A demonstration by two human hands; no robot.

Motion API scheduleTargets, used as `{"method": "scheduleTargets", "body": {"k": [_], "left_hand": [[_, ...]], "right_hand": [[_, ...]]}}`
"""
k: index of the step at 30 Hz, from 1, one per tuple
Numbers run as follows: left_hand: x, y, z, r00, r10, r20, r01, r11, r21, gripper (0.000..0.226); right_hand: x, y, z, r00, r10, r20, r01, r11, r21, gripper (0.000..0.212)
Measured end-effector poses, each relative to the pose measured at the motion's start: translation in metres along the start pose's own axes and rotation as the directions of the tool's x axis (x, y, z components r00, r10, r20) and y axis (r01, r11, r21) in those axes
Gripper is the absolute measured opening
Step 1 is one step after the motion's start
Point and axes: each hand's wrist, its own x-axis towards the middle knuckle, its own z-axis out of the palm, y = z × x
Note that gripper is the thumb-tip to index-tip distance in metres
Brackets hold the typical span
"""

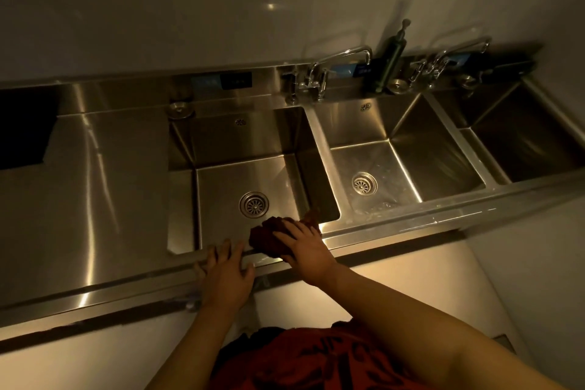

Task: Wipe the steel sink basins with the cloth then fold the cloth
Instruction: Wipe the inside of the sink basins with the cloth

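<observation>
Right hand [305,247] is flat on top of the dark cloth [269,237], fingers pretty much straight, pressing it onto the front lip of the sink [364,233], with part of the cloth hanging over into the left basin [247,142]. Left hand [226,272] is just beside it, fingers spread and resting on the same front edge, not holding anything, prob just bracing.

What could go wrong imo: the cloth is bunched up, so it'll only wipe a narrow strip and miss the corners. It's also half over the edge, so if the palm lifts it could slide down into the basin near the drain [254,204]. The middle basin [408,161] just past the right hand looks streaky/wet at the bottom, so it likely needs a pass too.

Hard to tell: lighting is super dim, can't make out cloth colour or whether it's wet. Far right basin [525,149] is mostly shadow, drain not visible. Thumb of the right hand is hidden under/behind the cloth, so can't rule out a pinch there.
</observation>
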Motion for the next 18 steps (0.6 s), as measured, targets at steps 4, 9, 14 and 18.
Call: {"method": "scheduleTargets", "body": {"k": [4, 9, 14, 18], "left_hand": [[0.004, 0.05, 0.017, 1.0, 0.003, -0.004, -0.002, 1.0, 0.019, 0.07], [0.006, 0.149, 0.049, 0.995, 0.101, 0.014, -0.102, 0.99, 0.097, 0.073], [0.01, 0.248, 0.067, 0.995, 0.089, 0.05, -0.094, 0.99, 0.103, 0.08], [0.008, 0.297, 0.081, 0.993, 0.092, 0.079, -0.099, 0.992, 0.082, 0.072]], "right_hand": [[-0.03, 0.061, -0.019, 0.998, -0.004, -0.064, 0.003, 1.0, -0.008, 0.061], [-0.066, 0.146, -0.04, 0.99, -0.055, -0.129, 0.059, 0.998, 0.026, 0.062], [-0.091, 0.223, -0.054, 0.986, -0.061, -0.157, 0.07, 0.996, 0.053, 0.057], [-0.115, 0.291, -0.067, 0.985, 0.029, -0.168, -0.016, 0.997, 0.077, 0.061]]}}
